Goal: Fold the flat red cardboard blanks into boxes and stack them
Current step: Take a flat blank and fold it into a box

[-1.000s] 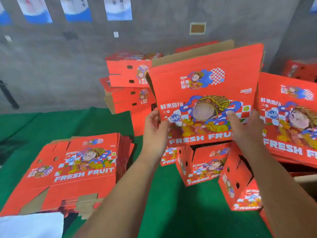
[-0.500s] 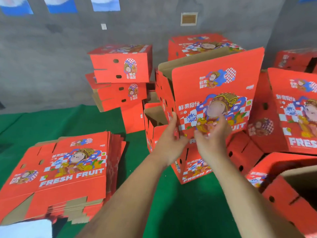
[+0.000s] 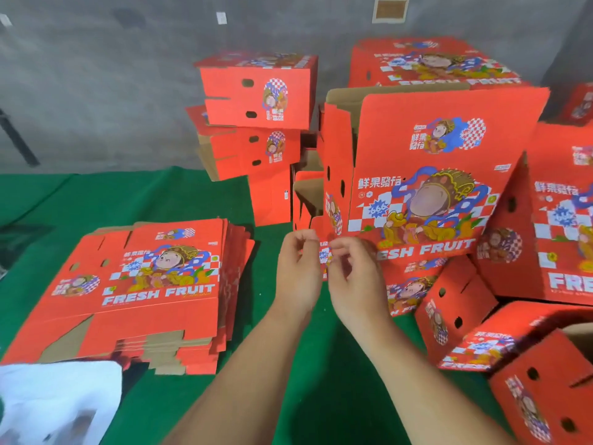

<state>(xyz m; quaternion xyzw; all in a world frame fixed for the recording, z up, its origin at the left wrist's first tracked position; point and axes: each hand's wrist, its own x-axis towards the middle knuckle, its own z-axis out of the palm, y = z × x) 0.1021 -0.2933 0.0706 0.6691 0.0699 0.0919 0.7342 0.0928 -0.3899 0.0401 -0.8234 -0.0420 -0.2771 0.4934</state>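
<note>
A red "FRESH FRUIT" box, opened into a tube with its brown top flaps up, stands on other red boxes right of centre. My left hand and my right hand hover side by side just below its lower left corner. Their fingers are loosely curled and nothing shows between them; I cannot tell whether the fingertips touch the cardboard. A stack of flat red blanks lies on the green table cover to the left of my hands.
Two folded boxes are stacked at the back by the grey wall, with another behind the open box. More red boxes crowd the right side and the lower right corner. A white bag lies at the bottom left.
The box went from held up in both hands to standing on the pile. My hands came together, dropped to its lower left corner and let go.
</note>
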